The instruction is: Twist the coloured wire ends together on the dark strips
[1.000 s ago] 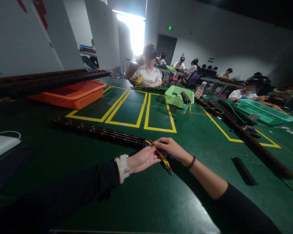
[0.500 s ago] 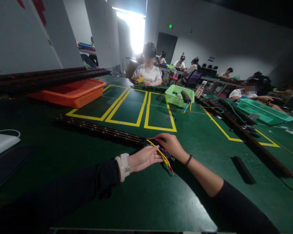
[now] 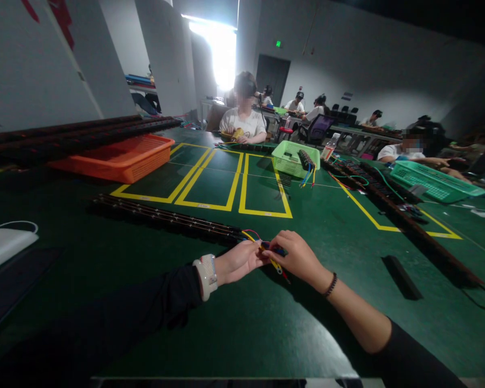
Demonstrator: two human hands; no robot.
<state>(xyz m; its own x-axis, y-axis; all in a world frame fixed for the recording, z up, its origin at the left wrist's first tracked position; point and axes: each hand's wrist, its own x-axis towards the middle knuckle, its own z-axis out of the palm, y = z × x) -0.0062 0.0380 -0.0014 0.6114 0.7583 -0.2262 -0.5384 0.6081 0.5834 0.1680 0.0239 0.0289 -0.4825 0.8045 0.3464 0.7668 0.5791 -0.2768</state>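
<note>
On the yellow-taped dark green desk [image 3: 226, 328], left hand [image 3: 238, 262] and right hand [image 3: 299, 257] pinch thin coloured wires [image 3: 271, 261] ending a long black strip [image 3: 165, 218]; grey-walled room [image 3: 367, 59], seated co-workers [image 3: 244, 119] behind.

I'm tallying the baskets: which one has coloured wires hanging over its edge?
The light green basket at mid-table: blue and yellow wires dangle from its near side. The orange basket and the far-right green basket show none.

Dim room; glaring backlit doorway [image 3: 222, 54] rear; wide-angle edge distortion; sharp centre.
</note>
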